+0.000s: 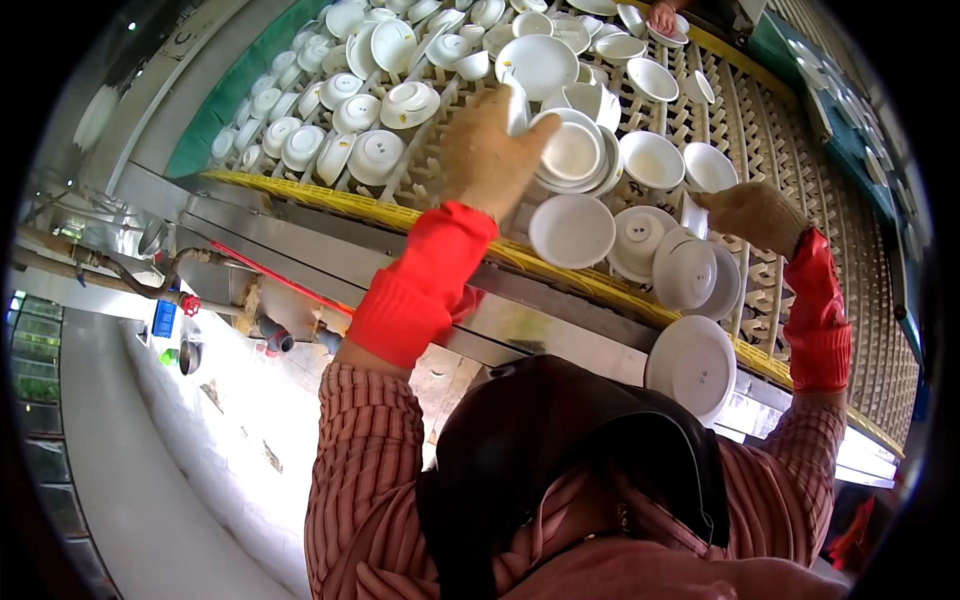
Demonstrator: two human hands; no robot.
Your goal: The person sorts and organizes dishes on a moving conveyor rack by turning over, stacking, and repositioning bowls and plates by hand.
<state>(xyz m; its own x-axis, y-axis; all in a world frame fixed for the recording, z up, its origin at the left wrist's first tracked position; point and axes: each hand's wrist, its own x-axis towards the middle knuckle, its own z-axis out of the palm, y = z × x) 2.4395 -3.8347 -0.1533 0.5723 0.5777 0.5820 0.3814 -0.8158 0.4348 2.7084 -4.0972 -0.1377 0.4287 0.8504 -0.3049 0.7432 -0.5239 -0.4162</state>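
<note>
Holds a white dish on edge in the gloved left hand, beside stacked bowls; pinches a tilted bowl in the right hand, above the slatted conveyor.

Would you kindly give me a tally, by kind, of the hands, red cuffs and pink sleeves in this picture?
Hands: 3 (left hand, right hand, another person's hand)
Red cuffs: 2 (left cuff, right cuff)
Pink sleeves: 2 (left sleeve, right sleeve)
Total: 7
</note>
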